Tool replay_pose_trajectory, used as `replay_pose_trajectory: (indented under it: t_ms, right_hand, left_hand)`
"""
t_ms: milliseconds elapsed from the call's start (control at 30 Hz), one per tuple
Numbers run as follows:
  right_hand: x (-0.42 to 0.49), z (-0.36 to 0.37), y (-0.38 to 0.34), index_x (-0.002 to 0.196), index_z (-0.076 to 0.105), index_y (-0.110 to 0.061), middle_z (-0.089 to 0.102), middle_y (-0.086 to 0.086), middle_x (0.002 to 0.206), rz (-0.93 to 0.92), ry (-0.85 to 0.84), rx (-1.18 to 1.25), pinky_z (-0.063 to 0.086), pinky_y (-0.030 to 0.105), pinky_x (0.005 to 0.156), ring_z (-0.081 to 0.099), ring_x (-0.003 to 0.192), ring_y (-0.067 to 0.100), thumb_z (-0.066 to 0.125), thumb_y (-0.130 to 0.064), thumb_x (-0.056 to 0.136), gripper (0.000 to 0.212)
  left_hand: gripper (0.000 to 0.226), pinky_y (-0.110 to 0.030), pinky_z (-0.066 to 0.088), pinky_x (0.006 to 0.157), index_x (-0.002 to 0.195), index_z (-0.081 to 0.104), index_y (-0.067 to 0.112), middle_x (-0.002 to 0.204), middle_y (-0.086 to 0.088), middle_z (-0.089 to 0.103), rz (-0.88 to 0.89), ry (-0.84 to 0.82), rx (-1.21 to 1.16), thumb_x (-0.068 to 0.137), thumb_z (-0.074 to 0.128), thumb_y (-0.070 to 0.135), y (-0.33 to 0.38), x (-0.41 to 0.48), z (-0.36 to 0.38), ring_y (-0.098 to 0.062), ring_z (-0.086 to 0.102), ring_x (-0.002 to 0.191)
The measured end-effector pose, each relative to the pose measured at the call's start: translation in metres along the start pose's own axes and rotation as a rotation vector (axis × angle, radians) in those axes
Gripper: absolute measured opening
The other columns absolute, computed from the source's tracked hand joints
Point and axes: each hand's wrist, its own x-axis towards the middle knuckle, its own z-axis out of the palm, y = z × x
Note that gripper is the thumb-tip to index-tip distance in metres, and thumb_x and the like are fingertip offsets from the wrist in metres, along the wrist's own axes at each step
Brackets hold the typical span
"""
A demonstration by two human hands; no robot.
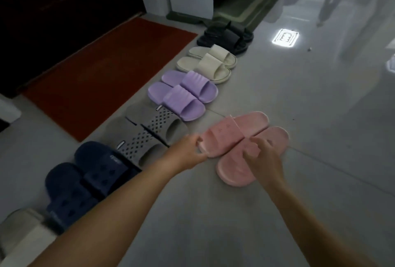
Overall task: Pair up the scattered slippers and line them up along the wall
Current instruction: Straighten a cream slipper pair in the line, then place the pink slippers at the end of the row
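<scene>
- Row beside the red mat [102, 74]: black pair [226, 37], cream pair [209, 61], purple pair [183, 93], grey pair [149, 134], navy pair [85, 181], each side by side.
- Pink slippers [239, 145] lie out on the floor, well off the mat, soles touching, outside the row.
- My left hand [190, 153] fingers pinch one pink slipper's end; my right hand [265, 155] fingers curl closed on the other's strap.
- Judgement: only the pink pair is left to place.
- Floor [299, 202]: glossy grey tile; dim entryway, dark door behind the mat.
</scene>
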Motion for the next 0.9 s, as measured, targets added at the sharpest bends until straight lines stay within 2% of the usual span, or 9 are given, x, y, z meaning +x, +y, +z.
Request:
replay_pose_trajectory:
  t_ms: [100,233,367,500,633,700,767,833,900]
  right_hand:
    - [0.012,0.009,0.002,0.129,0.049,-0.012,0.050,0.013,0.130,0.109,0.018,-0.063,0.042,0.041,0.095,0.050,0.116,0.034,0.065,-0.027,0.080,0.053]
    - [0.008,0.025,0.010,0.139,0.036,-0.018,0.052,0.010,0.131,0.100,-0.083,-0.189,0.035,0.040,0.103,0.046,0.122,0.030,0.064,-0.032,0.078,0.068]
    - [0.006,0.024,0.020,0.138,0.039,-0.018,0.051,0.009,0.133,0.109,-0.077,-0.085,0.035,0.042,0.103,0.044,0.124,0.028,0.063,-0.031,0.081,0.063]
    - [0.004,0.027,0.019,0.131,0.048,-0.017,0.057,0.009,0.127,0.120,-0.072,0.019,0.040,0.042,0.099,0.050,0.118,0.028,0.063,-0.031,0.082,0.053]
    - [-0.016,0.037,0.021,0.117,0.059,-0.018,0.067,0.004,0.114,0.124,-0.189,0.032,0.049,0.040,0.088,0.062,0.105,0.025,0.060,-0.049,0.082,0.047]
    - [-0.033,0.042,0.022,0.107,0.063,-0.025,0.071,-0.002,0.102,0.075,-0.247,-0.015,0.049,0.030,0.075,0.067,0.093,0.021,0.059,-0.053,0.080,0.039]
    - [-0.049,0.047,0.017,0.083,0.063,-0.032,0.069,-0.008,0.077,0.022,-0.327,-0.064,0.045,0.025,0.061,0.067,0.072,0.015,0.058,-0.055,0.079,0.023]
    - [-0.066,0.055,0.003,0.061,0.054,-0.032,0.056,-0.010,0.055,-0.038,-0.418,-0.109,0.043,0.024,0.050,0.056,0.052,0.006,0.058,-0.050,0.079,0.026]
    - [-0.087,0.066,-0.020,0.053,0.050,-0.027,0.047,-0.007,0.048,-0.108,-0.535,-0.150,0.037,0.019,0.040,0.047,0.044,0.006,0.058,-0.043,0.080,0.033]
  left_hand:
    - [0.058,-0.036,0.040,0.101,0.137,0.038,0.016,0.138,-0.010,0.044,0.077,0.006,0.175,0.084,0.059,0.028,0.034,0.045,0.017,-0.031,0.047,0.123]
    - [0.069,-0.046,0.030,0.112,0.148,0.009,0.033,0.158,-0.002,0.011,0.159,-0.079,0.378,0.091,0.047,0.037,0.063,0.074,0.046,-0.031,0.027,0.138]
    - [0.052,-0.045,0.021,0.113,0.142,0.023,0.042,0.160,-0.001,-0.007,0.108,-0.170,0.445,0.096,0.042,0.028,0.071,0.084,0.058,-0.029,0.011,0.145]
    - [0.035,-0.047,0.022,0.112,0.129,0.046,0.026,0.159,-0.004,0.006,0.179,-0.136,0.614,0.097,0.040,0.037,0.068,0.067,0.053,-0.028,0.011,0.145]
    - [0.030,-0.054,0.006,0.115,0.115,0.060,0.018,0.136,-0.005,0.052,0.346,-0.140,0.802,0.092,0.044,0.031,0.044,0.025,0.038,-0.021,0.029,0.139]
    - [0.022,-0.055,0.004,0.115,0.108,0.061,0.022,0.120,-0.003,0.063,0.354,-0.159,0.815,0.090,0.050,0.027,0.021,-0.006,0.032,-0.022,0.041,0.131]
    - [0.016,-0.052,0.014,0.112,0.103,0.059,0.026,0.111,-0.003,0.066,0.312,-0.170,0.731,0.088,0.053,0.029,-0.008,-0.045,0.028,-0.026,0.049,0.119]
    - [0.011,-0.041,0.035,0.090,0.095,0.054,0.028,0.104,-0.004,0.066,0.264,-0.170,0.602,0.086,0.053,0.034,-0.040,-0.088,0.025,-0.030,0.055,0.105]
    - [0.011,-0.034,0.033,0.066,0.084,0.043,0.030,0.100,-0.004,0.064,0.182,-0.177,0.460,0.085,0.053,0.036,-0.073,-0.131,0.019,-0.030,0.056,0.096]
